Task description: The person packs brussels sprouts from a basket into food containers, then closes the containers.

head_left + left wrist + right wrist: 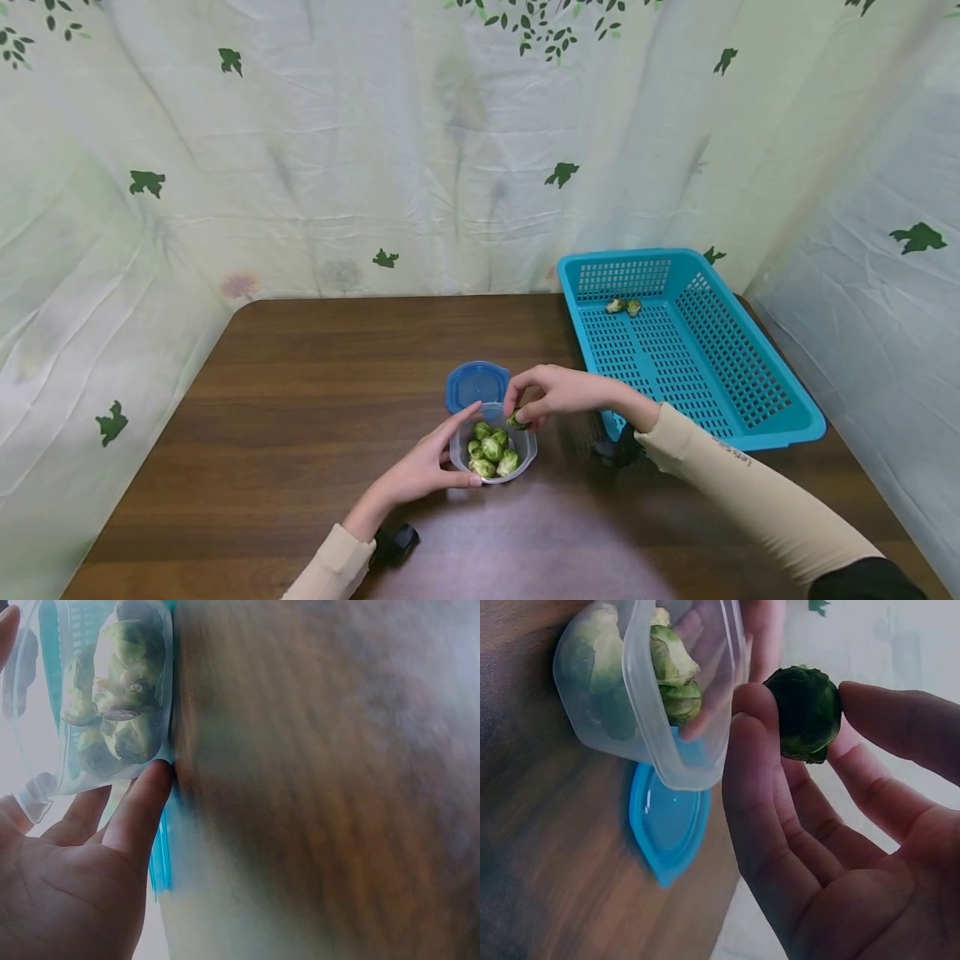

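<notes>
Several Brussels sprouts [491, 447] lie in a clear plastic container [531, 457] on the table. My left hand [422, 463] holds the container from its left side, thumb at the near rim and fingers reaching along the far side. In the left wrist view, fingertips [154, 780] lie against the container's wall [67, 761]. Between thumb and fingertips, my right hand [553, 393] pinches one Brussels sprout [807, 714], close over the container's right rim. Just behind the container lies its blue lid [477, 385], flat on the table.
A blue perforated basket [787, 433] stands at the right back of the brown wooden table [315, 400]. Two Brussels sprouts [624, 307] lie in its far left corner. My right forearm passes in front of the basket's near edge. Leaf-print curtains [337, 167] hang behind and at both sides.
</notes>
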